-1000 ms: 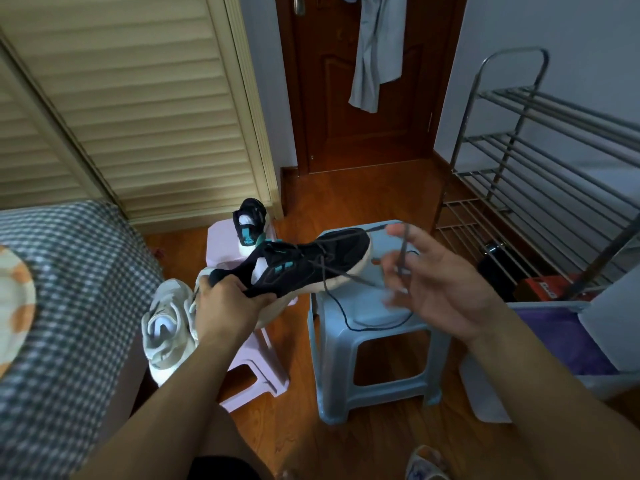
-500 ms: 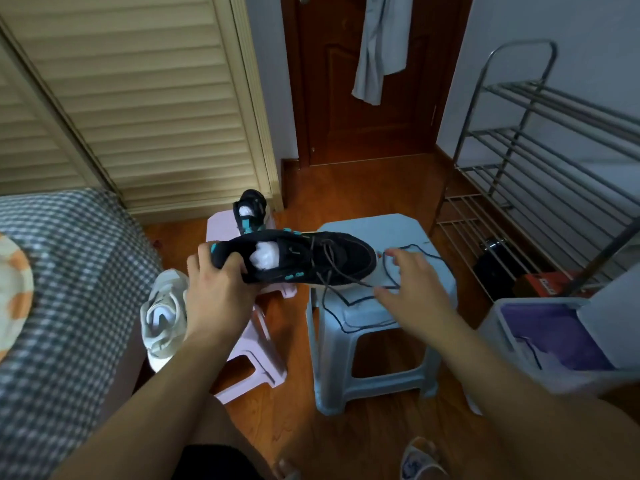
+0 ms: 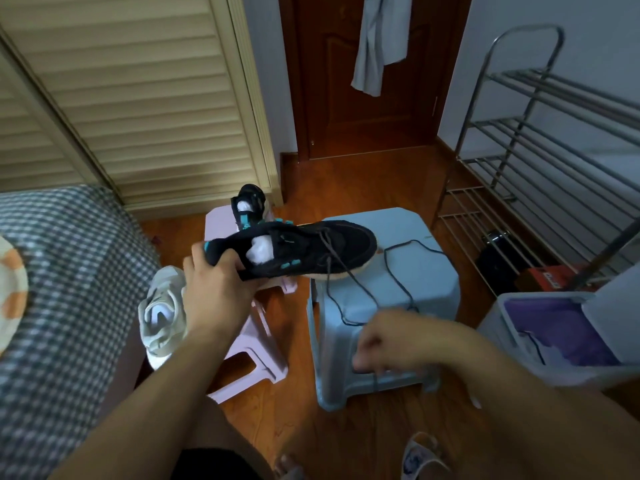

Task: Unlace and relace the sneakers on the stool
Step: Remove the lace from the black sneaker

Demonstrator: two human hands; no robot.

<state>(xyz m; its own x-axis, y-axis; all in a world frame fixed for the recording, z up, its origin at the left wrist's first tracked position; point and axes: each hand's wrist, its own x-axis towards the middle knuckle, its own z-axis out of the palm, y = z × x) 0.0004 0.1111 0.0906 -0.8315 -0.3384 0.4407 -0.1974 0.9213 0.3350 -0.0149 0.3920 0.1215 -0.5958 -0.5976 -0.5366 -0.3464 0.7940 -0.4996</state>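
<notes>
My left hand (image 3: 216,291) grips the heel of a black sneaker (image 3: 304,249) with teal accents and white paper stuffing, held level above the gap between two stools. Its dark lace (image 3: 398,271) trails loose from the eyelets across the blue stool (image 3: 429,292). My right hand (image 3: 384,341), blurred and curled, pinches the lace over the near edge of that stool. The second black sneaker (image 3: 247,206) stands on the pink stool (image 3: 256,344) behind.
A white sneaker (image 3: 162,313) leans between the checked bed (image 3: 69,271) and the pink stool. A metal shoe rack (image 3: 540,161) stands on the right, a grey bin (image 3: 554,323) with a purple liner beside it. A brown door (image 3: 363,98) lies ahead.
My right hand has dropped from beside the toe and pulled back toward me, drawing the lace out over the blue stool. The sneaker has turned from sideways to level and moved slightly right.
</notes>
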